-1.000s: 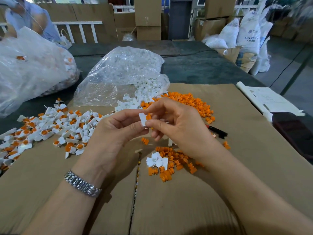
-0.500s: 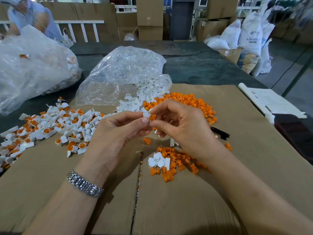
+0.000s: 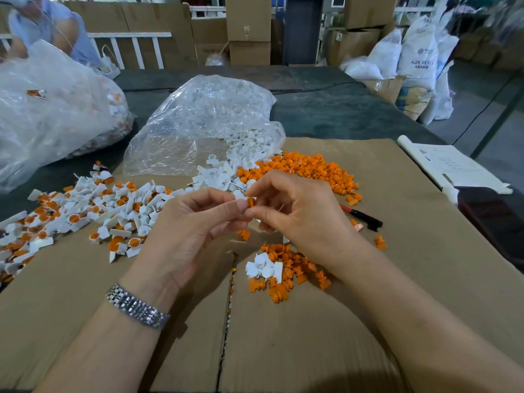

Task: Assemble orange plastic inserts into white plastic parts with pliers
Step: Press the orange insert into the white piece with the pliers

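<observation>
My left hand [image 3: 192, 228] pinches a small white plastic part [image 3: 239, 195] between thumb and forefinger. My right hand [image 3: 297, 211] pinches an orange insert [image 3: 251, 201] against it, fingertips of both hands touching. Below them lies a small heap of orange inserts [image 3: 292, 273] with a few white parts [image 3: 263, 268]. A bigger pile of orange inserts [image 3: 312, 168] lies beyond my right hand. Loose white parts [image 3: 226, 174] spill from a clear bag [image 3: 204, 120]. Finished white-and-orange pieces [image 3: 93, 211] spread out at the left. Red-and-black pliers [image 3: 361, 217] lie on the cardboard right of my right hand.
Brown cardboard [image 3: 312, 336] covers the table [image 3: 340, 112], with a seam down the middle. A big clear bag [image 3: 48, 114] of finished pieces stands at the far left, a person [image 3: 48, 29] behind it. Rolled white paper [image 3: 450, 165] and a dark object [image 3: 499, 219] lie at the right edge.
My hands have stayed together at the same spot. The white part, plainly seen a second ago, is now mostly covered by my left fingertips, with the orange insert pressed closer.
</observation>
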